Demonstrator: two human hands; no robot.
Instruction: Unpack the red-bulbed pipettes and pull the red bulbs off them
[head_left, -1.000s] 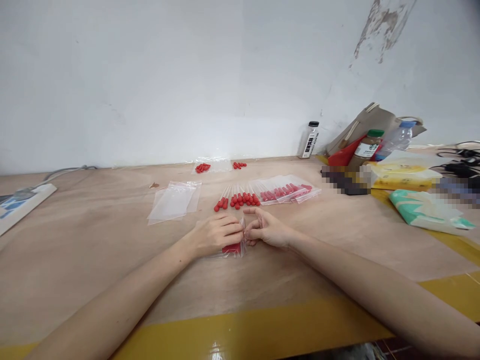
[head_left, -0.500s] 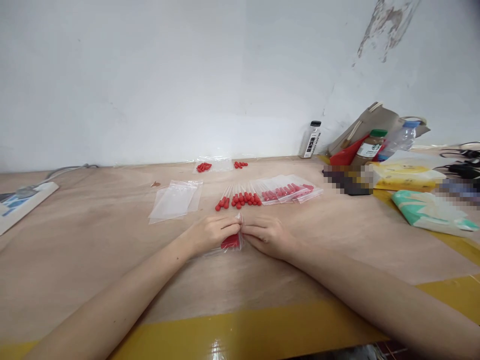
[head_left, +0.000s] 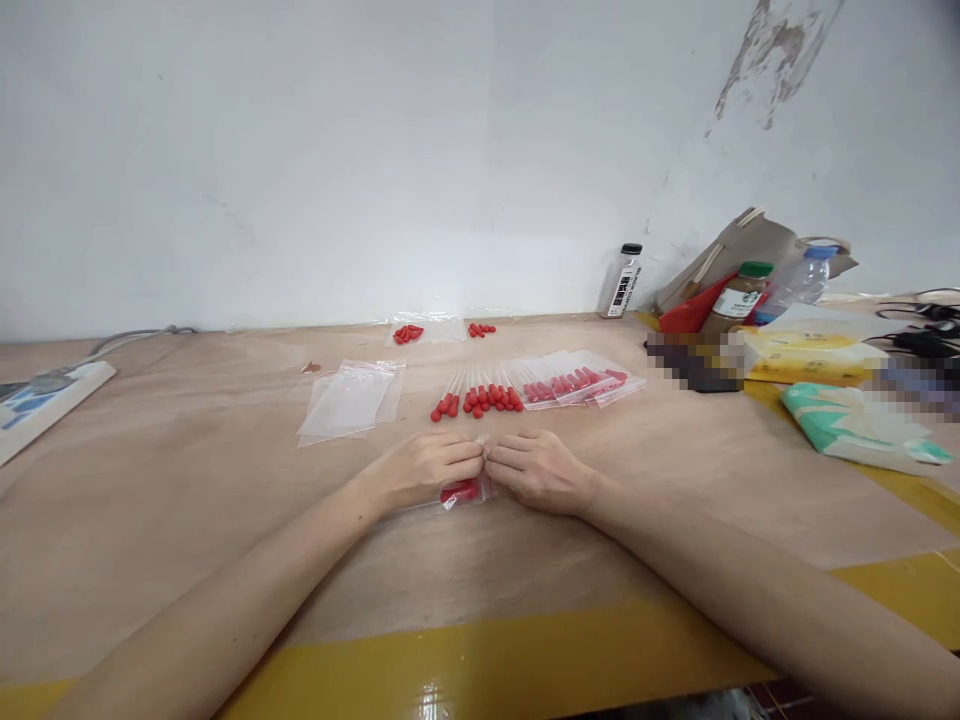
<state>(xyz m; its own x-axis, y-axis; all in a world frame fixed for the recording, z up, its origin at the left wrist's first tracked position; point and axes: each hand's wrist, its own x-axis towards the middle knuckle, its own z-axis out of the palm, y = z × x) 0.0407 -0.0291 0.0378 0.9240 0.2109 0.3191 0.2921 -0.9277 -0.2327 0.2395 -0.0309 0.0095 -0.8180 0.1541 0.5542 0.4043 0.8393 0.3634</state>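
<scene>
My left hand [head_left: 431, 468] and my right hand [head_left: 536, 470] meet at the middle of the table, fingertips pinched on the edge of a small clear zip bag [head_left: 486, 488]. Something red [head_left: 459, 491] shows inside the bag, partly hidden under my left fingers. Just beyond my hands lie several droppers with red rubber bulbs [head_left: 491, 399] and thin clear stems. To their right is a fanned stack of zip bags holding red-bulbed droppers [head_left: 574, 382]. Flat zip bags [head_left: 352, 400], with nothing visible in them, lie to the left.
Small red bulbs [head_left: 408, 335] rest on a clear bag by the wall. On the right stand a black-capped bottle [head_left: 622, 282], a green-capped bottle [head_left: 739, 300], a tissue pack [head_left: 862, 428] and a yellow packet [head_left: 814, 355]. A power strip [head_left: 56, 400] lies far left.
Both hands stay pinched on the zip bag. My right fingers have curled in more tightly, and the bag's top edge now stands lower between the hands.
</scene>
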